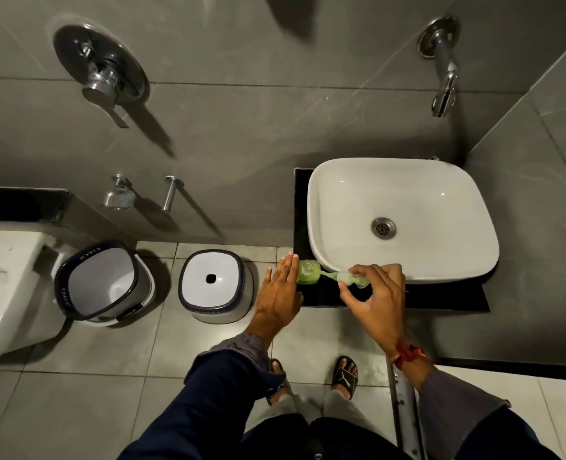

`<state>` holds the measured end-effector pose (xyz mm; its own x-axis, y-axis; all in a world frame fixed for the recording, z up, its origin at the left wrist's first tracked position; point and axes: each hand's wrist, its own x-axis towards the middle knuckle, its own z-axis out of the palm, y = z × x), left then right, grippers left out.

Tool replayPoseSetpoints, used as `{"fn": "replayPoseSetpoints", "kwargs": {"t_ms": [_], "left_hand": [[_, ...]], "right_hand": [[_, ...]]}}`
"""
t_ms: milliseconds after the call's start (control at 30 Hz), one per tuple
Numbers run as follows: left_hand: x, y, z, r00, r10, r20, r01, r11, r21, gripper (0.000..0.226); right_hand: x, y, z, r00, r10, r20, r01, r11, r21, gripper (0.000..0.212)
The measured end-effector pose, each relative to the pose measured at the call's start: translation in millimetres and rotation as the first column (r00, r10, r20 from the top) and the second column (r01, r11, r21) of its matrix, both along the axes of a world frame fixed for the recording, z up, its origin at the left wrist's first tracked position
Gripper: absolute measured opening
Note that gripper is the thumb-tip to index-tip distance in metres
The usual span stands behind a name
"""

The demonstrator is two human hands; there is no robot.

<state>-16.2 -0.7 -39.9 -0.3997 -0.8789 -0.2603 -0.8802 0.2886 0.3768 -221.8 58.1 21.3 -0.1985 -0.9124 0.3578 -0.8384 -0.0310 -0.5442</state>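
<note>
Head view: left hand [280, 293], fingers flat, steadies the green bottle [306, 272]; right hand [377, 297] pinches the pump [348, 277]; we should lift straight.

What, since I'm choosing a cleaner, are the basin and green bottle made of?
Basin: probably glazed ceramic, glossy white with sharp highlights. Green bottle: likely plastic, semi-translucent; its pale cap, pinched by the right hand, lets light through.

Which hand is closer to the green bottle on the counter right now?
Left. The left hand lies flat with its fingertips against the side of the green bottle; the right hand is off to its right, pinching a pale green piece.
</note>
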Motion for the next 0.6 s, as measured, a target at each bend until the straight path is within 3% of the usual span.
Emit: {"fn": "replayPoseSetpoints", "kwargs": {"t_ms": [267, 600], "left_hand": [[0, -1, -3, 1.000, 0.001, -0.018, -0.001, 1.000, -0.005, 0.086], [-2, 2, -6, 1.000, 0.018, -0.012, -0.018, 1.000, -0.010, 0.085]], "right_hand": [[15, -19, 4, 1.000, 0.004, -0.031, -0.002, 0.998, 0.066, 0.027], [47, -64, 2, 0.957, 0.175, -0.229, -0.085, 0.931, 0.356, 0.025]]}}
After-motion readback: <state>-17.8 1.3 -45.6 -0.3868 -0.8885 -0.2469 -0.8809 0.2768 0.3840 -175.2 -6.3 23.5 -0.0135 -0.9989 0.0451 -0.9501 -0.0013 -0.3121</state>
